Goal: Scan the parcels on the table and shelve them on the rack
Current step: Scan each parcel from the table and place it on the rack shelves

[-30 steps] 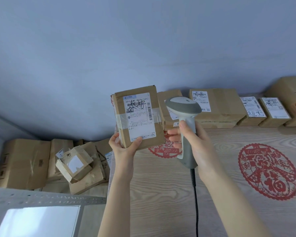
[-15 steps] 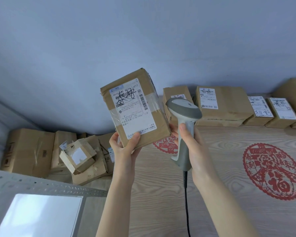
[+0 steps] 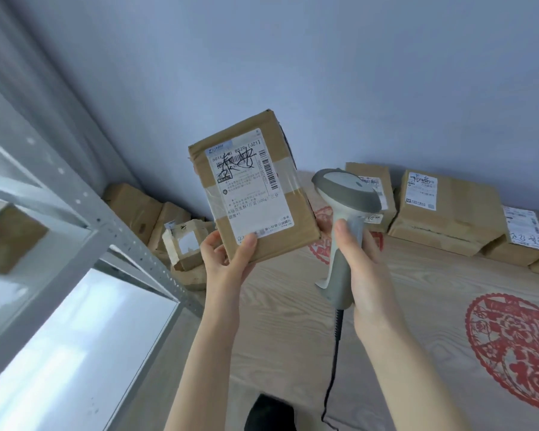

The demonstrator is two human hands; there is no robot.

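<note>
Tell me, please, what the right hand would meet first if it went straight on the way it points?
Probably the labelled parcel at the table's back, behind the scanner that the right hand grips; the held parcel lies left of that line, though depth is unclear.
</note>
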